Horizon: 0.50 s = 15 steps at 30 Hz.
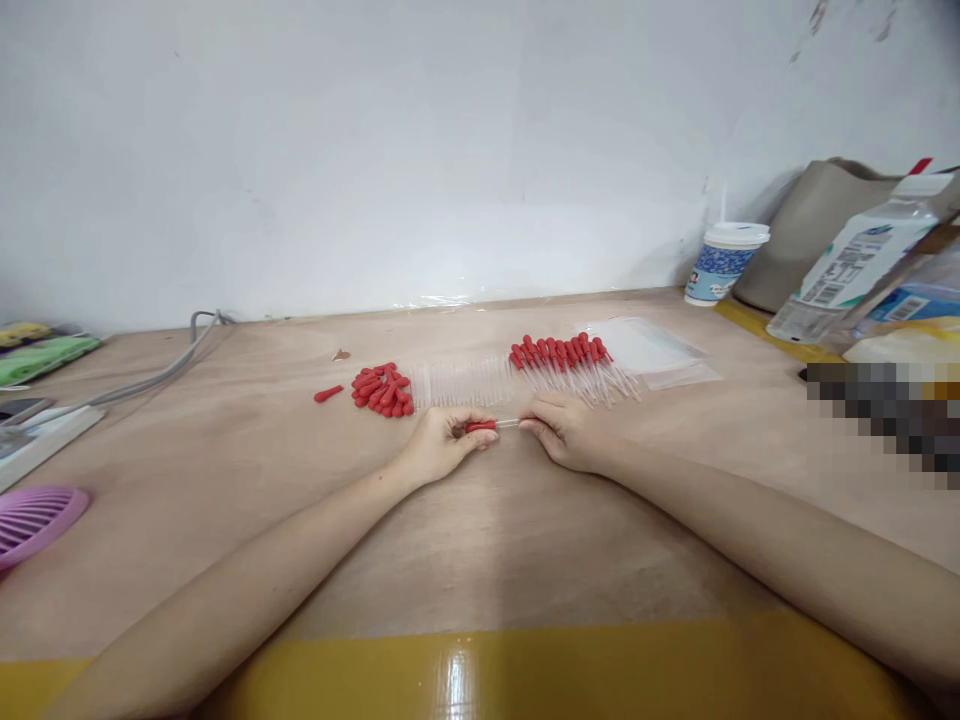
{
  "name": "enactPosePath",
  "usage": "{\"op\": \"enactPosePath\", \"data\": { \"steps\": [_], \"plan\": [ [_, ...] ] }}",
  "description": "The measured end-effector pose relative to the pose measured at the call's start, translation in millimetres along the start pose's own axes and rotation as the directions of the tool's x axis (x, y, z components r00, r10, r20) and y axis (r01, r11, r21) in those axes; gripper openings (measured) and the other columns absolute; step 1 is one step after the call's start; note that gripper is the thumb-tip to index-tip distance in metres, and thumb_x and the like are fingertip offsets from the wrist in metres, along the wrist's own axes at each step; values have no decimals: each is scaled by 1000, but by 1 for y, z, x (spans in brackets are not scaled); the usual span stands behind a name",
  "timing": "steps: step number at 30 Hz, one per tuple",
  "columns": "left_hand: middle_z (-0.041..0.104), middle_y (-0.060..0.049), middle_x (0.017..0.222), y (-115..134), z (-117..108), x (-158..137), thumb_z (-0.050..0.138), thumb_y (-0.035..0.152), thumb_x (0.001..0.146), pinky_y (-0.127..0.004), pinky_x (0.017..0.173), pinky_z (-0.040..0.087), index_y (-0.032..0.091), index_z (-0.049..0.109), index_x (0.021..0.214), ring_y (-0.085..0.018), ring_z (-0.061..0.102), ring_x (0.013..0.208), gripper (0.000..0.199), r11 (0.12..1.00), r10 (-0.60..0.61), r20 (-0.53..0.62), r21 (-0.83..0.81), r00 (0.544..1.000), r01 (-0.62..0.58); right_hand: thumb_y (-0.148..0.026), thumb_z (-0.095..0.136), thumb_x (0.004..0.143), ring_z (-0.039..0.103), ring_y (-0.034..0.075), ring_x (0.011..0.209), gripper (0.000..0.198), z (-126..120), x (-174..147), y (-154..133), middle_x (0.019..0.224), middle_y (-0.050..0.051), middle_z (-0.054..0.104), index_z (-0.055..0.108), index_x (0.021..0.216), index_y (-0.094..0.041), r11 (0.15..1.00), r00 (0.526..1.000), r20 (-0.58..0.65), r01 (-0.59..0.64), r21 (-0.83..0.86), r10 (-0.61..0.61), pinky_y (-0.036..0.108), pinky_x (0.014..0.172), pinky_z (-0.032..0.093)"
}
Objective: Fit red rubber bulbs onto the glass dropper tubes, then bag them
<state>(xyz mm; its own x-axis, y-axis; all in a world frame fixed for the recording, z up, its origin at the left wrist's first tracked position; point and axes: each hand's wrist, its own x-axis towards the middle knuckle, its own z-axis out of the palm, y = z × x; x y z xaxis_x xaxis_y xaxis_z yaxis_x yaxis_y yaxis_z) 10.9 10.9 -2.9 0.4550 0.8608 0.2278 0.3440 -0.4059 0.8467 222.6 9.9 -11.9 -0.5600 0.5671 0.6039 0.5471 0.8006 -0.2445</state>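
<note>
Between thumb and fingers, my left hand (pixel 442 443) is closed on a red rubber dropper bulb (pixel 481 426). My right hand (pixel 568 432) pinches a thin clear glass tube (pixel 508 423), whose left end meets the bulb; how far it goes in is hidden. Just beyond my left hand lies a pile of red bulbs (pixel 382 390), with a single bulb (pixel 328 394) apart to its left. A row of clear tubes (pixel 461 382) lies behind both hands. Past my right hand, several droppers with red bulbs (pixel 562 352) lie side by side.
Clear plastic bags (pixel 649 350) lie behind the droppers. At right stand a lidded paper cup (pixel 724 262), a grey bin (pixel 795 230) and a plastic bottle (pixel 862 260). A grey cable (pixel 176 365) and a pink slatted object (pixel 37 520) are at left. Yellow tape (pixel 375 675) covers the near edge.
</note>
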Motion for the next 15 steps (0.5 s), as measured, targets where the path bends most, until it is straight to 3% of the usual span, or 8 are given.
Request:
{"op": "enactPosePath", "data": {
  "steps": [7, 15],
  "plan": [
    [67, -5, 70, -1, 0, 0, 62, 31, 74, -24, 58, 49, 12, 67, 87, -13, 60, 59, 24, 997, 54, 25, 56, 998, -55, -27, 35, 89, 51, 14, 63, 30, 1, 2, -7, 67, 6, 57, 60, 78, -16, 998, 999, 40, -8, -67, 11, 25, 58, 36],
    [69, -6, 84, -1, -2, -1, 59, 30, 77, -26, 67, 50, 14, 67, 90, -16, 63, 74, 22, 969, 137, 17, 203, 990, -138, -27, 36, 89, 48, 12, 61, 31, 4, 5, -9, 67, 5, 57, 61, 74, -15, 994, 988, 120, -97, -50, 102, 24, 58, 33]
  ]
}}
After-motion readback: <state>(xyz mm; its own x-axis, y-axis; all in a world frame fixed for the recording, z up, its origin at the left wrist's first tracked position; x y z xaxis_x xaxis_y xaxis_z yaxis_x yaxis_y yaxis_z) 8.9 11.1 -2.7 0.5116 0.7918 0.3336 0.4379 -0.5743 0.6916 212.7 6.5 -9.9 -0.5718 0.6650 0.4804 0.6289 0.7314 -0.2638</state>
